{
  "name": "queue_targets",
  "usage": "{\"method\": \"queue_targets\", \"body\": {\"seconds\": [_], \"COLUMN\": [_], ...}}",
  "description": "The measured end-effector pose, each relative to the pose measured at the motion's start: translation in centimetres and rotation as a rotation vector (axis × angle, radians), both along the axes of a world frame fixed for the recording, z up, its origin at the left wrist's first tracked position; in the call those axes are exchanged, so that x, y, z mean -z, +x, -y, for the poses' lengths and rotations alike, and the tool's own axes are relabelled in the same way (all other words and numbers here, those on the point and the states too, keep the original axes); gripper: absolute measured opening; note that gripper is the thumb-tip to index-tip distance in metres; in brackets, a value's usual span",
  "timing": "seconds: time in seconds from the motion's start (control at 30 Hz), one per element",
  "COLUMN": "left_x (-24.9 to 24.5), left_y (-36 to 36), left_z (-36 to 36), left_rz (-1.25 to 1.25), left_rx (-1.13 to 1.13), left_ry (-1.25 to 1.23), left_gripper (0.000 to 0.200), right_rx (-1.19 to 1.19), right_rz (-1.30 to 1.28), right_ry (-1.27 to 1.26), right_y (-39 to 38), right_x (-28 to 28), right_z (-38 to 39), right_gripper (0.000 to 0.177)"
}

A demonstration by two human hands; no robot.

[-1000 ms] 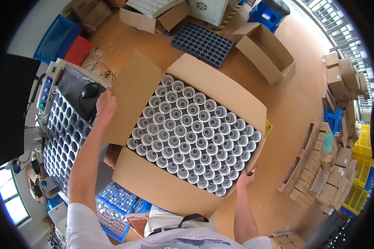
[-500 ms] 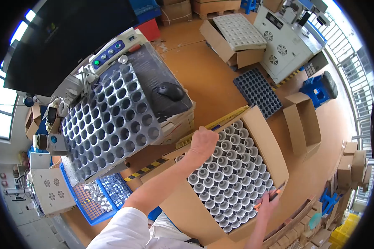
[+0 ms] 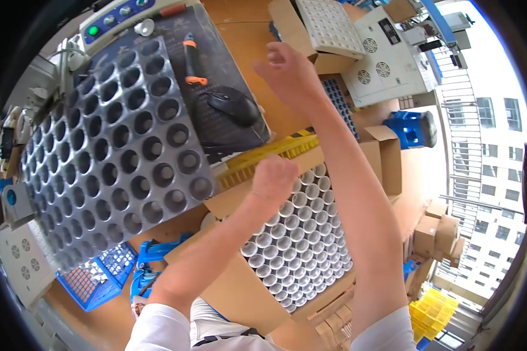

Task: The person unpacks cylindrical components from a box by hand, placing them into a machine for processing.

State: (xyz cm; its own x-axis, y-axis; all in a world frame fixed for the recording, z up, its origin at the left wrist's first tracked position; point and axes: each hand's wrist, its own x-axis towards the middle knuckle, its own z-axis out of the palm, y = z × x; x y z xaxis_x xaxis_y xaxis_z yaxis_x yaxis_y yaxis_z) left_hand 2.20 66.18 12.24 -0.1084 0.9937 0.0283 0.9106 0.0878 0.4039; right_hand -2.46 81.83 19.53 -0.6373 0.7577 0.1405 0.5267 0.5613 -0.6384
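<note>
My left hand [image 3: 276, 180] is closed at the upper edge of an open cardboard carton, its fingers around the carton flap [image 3: 309, 159]. Rows of white round cup-like parts [image 3: 284, 243] fill the carton, partly covered by my forearms. My right hand [image 3: 291, 75] is raised beyond the carton, over the floor, with its fingers loosely curled, the thumb apart and nothing visible in it. On the dark mat to its left lies a utility knife [image 3: 191, 61] with orange ends. A black mouse [image 3: 234, 106] sits close to the knife.
A large grey tray with round holes [image 3: 121, 136] leans over the bench at left. Beneath it stands a blue basket [image 3: 88, 292]. Further off are a white machine [image 3: 380, 64], a blue stool [image 3: 409, 128], an open carton [image 3: 386, 158] and yellow crates [image 3: 433, 313].
The utility knife has gone from my right hand to the mat. That hand has moved from the carton's lower right up past its far edge. The view has shifted; my left hand stays at the flap.
</note>
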Motion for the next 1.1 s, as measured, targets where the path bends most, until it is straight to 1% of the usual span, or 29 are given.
{"method": "queue_targets", "body": {"seconds": [0.07,0.1,0.13,0.2,0.23,0.27,0.3,0.37,0.4,0.5,0.57,0.63,0.73,0.83,0.93,1.03,1.1], "left_x": [0.6,1.1,1.3,0.9,0.7,0.7,0.8,0.7,0.6,0.9,1.4,1.9,2.1,2.3,2.2,2.1,2.1], "left_y": [-1.1,-1.3,-1.3,-1.3,-1.2,-0.9,-0.8,-0.8,-0.8,-0.5,-0.7,-0.7,-0.1,-0.3,-0.1,0.0,0.0], "left_z": [-0.8,-1.1,-1.4,-1.7,-1.8,-1.9,-1.9,-1.8,-1.8,-2.0,-2.4,-2.8,-3.0,-3.1,-3.2,-3.0,-2.7], "left_rz": [-0.019,-0.022,-0.030,-0.066,-0.092,-0.106,-0.125,-0.168,-0.189,-0.251,-0.293,-0.333,-0.342,-0.365,-0.389,-0.399,-0.402], "left_rx": [-0.020,-0.020,-0.014,-0.016,-0.008,-0.011,-0.018,-0.030,-0.032,-0.067,-0.112,-0.150,-0.182,-0.204,-0.205,-0.198,-0.201], "left_ry": [-0.033,-0.065,-0.096,-0.169,-0.206,-0.201,-0.194,-0.186,-0.183,-0.193,-0.197,-0.202,-0.213,-0.200,-0.212,-0.201,-0.176], "left_gripper": [0.004,0.004,0.005,0.005,0.006,0.006,0.007,0.008,0.008,0.010,0.012,0.013,0.014,0.015,0.016,0.018,0.018], "right_rx": [0.155,0.251,0.352,0.343,0.361,0.375,0.405,0.449,0.411,0.338,0.309,0.280,0.251,0.220,0.272,0.203,0.175], "right_rz": [0.028,0.116,0.202,0.387,0.530,0.672,0.706,0.755,0.699,0.558,0.533,0.455,0.463,0.485,0.643,0.409,0.391], "right_ry": [-0.075,-0.043,-0.010,-0.047,-0.033,-0.025,-0.093,-0.238,-0.164,-0.171,-0.289,-0.370,-0.194,-0.223,-0.317,-0.333,-0.321], "right_y": [7.2,11.5,16.5,26.7,30.7,33.8,35.5,37.9,39.3,37.6,36.4,33.5,32.9,32.9,32.9,33.7,34.2], "right_x": [-0.1,0.9,2.8,7.9,10.2,11.9,12.8,14.9,16.8,16.3,17.2,14.8,18.1,19.8,20.8,22.0,22.2], "right_z": [-0.6,-0.7,-0.6,1.2,3.1,4.5,5.1,6.1,6.1,4.5,2.3,1.2,-0.2,-1.4,-2.2,-1.6,-1.3], "right_gripper": [0.037,0.034,0.032,0.032,0.037,0.042,0.045,0.050,0.051,0.053,0.054,0.046,0.041,0.043,0.032,0.027,0.025]}}
